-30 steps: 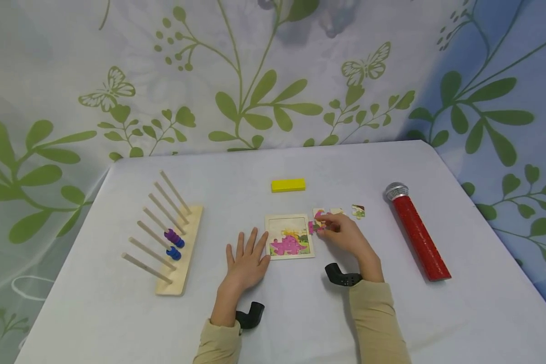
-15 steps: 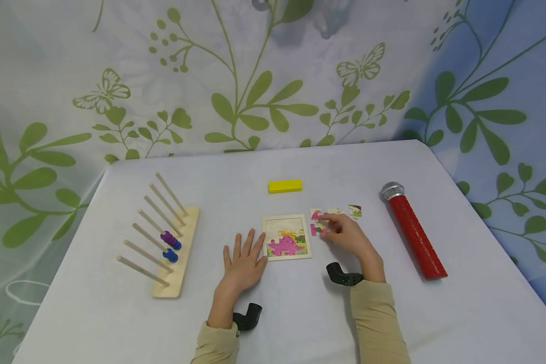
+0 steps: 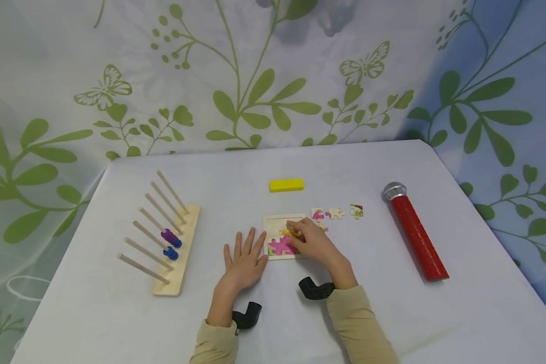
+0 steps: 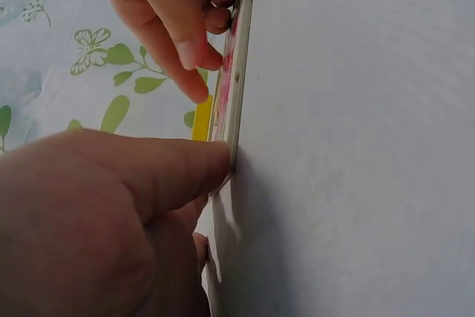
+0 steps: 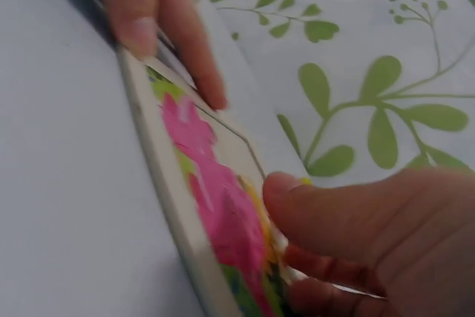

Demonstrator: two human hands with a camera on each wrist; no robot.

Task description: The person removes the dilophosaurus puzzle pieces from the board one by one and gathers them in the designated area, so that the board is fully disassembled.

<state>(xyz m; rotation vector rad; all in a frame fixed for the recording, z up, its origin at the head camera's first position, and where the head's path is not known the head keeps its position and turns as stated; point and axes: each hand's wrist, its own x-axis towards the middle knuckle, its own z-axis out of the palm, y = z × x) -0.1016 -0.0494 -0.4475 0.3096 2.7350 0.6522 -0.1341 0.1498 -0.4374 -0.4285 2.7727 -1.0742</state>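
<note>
Peg rack: at the far left, a wooden rack (image 3: pixel 182 265) is seen on the white table (image 3: pixel 227 187), with purple beads (image 3: pixel 168 234) and blue beads (image 3: pixel 170 253) carried on 2 of its pegs.
Left hand: the left hand (image 3: pixel 244 265) is laid palm down, its fingers straight and spread apart; the thumb is rested against the tray's edge. A black device (image 3: pixel 248 315) is worn at the wrist.
Puzzle tray: the shallow wooden tray (image 3: pixel 275 223) is set between the 2 hands; pink dinosaur pieces (image 3: pixel 279 246) are fitted in its lower part, while bare wood is shown at the upper left.
Yellow block: the block (image 3: pixel 286 185) is placed beyond the tray, well apart from it.
Right hand: the right hand (image 3: pixel 316 243) is held over the tray's right side, thumb and fingers bent; whether a piece is pinched cannot be told.
Loose pieces: pieces (image 3: pixel 335 213) are scattered just right of the tray, partly hidden by the hand.
Microphone: a red microphone (image 3: pixel 418 237) with a silver head is laid slantwise at the right.
</note>
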